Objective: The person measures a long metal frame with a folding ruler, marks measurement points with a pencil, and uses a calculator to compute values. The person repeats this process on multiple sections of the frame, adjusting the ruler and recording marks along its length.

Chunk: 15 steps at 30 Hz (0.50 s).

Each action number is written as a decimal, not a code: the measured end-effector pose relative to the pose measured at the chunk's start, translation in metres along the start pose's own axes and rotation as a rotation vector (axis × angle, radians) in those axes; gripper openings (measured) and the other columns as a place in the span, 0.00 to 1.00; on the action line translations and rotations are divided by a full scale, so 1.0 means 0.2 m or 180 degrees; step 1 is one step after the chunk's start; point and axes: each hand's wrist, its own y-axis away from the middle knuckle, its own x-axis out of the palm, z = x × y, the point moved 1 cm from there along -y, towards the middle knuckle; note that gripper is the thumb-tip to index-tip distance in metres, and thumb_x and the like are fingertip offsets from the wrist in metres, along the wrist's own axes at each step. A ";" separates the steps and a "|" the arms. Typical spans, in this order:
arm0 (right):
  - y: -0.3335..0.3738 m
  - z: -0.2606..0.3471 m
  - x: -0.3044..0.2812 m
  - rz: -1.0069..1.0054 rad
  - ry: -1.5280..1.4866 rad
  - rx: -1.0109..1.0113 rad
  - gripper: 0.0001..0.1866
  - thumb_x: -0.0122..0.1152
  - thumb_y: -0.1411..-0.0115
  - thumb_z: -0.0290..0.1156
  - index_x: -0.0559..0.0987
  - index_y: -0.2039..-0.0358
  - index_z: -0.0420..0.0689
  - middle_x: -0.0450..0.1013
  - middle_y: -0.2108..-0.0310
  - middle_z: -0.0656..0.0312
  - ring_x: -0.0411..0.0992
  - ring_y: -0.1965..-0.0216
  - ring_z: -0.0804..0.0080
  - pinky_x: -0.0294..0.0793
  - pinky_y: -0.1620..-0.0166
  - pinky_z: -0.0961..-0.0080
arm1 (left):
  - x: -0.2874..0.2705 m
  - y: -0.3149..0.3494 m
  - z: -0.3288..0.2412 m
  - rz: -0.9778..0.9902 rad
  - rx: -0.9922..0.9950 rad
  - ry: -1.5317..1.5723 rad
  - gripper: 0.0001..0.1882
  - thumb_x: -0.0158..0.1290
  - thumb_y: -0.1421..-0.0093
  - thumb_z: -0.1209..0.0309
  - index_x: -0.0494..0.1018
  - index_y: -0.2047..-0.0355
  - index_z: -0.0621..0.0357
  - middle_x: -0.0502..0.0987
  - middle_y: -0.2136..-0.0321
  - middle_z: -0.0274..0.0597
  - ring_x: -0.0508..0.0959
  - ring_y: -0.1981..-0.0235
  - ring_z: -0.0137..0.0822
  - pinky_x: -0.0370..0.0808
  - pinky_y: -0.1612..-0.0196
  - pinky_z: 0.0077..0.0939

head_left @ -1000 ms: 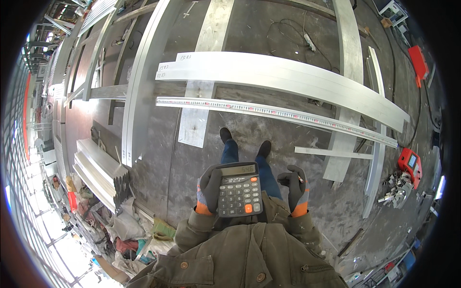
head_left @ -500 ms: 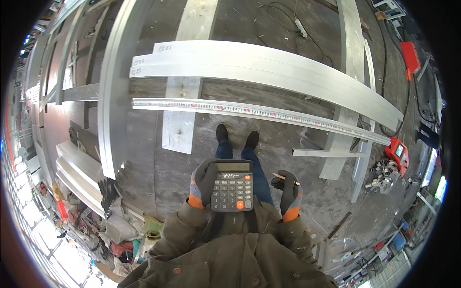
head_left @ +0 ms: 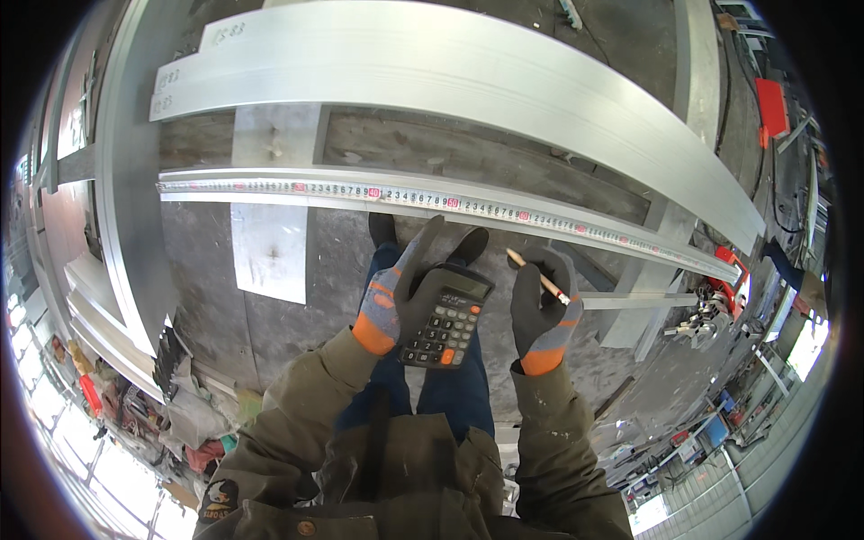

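Note:
In a dark-palmed glove with an orange cuff, my left hand holds a black calculator tilted above my legs. A finger of that hand stretches up toward a tape measure's blade. The blade runs along a narrow aluminium bar, out to the red tape case at the right. My right hand, gloved too, is closed around a wooden pencil, its tip pointing up and left. It is just below the bar, apart from it.
Wide aluminium profiles with handwritten marks lie beyond the tape. A tall profile stands at the left. Cut metal pieces are heaped by the tape case. A red object is at far right; cloths and scraps lie at lower left.
The view has moved closer to the bar and tape. My left hand has tilted the calculator and stretched a finger toward the blade. My right hand with the pencil has moved up nearer the bar.

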 end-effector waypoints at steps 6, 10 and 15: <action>-0.09 -0.04 0.10 0.0085 0.0220 -0.0318 0.11 0.63 0.36 0.22 0.81 0.54 0.40 0.82 0.59 0.55 0.81 0.60 0.67 0.78 0.56 0.74 | 0.08 -0.05 0.06 -0.0023 -0.0197 -0.0265 0.37 0.52 0.28 0.73 0.52 0.22 0.52 0.85 0.65 0.44 0.79 0.63 0.26 0.77 0.55 0.27; -0.12 -0.09 0.17 0.0082 0.0272 -0.0712 0.10 0.64 0.38 0.20 0.81 0.56 0.40 0.82 0.57 0.51 0.83 0.57 0.60 0.81 0.55 0.70 | 0.09 -0.06 0.06 -0.0140 -0.0224 -0.0636 0.38 0.51 0.30 0.75 0.52 0.22 0.53 0.85 0.65 0.45 0.79 0.63 0.27 0.76 0.55 0.28; -0.10 -0.14 0.22 -0.0104 0.0300 -0.0960 0.10 0.64 0.40 0.17 0.81 0.57 0.39 0.82 0.55 0.50 0.83 0.55 0.59 0.81 0.52 0.68 | 0.10 -0.07 0.04 -0.0159 -0.0080 -0.0061 0.37 0.50 0.32 0.78 0.53 0.23 0.58 0.84 0.66 0.46 0.79 0.65 0.28 0.77 0.56 0.30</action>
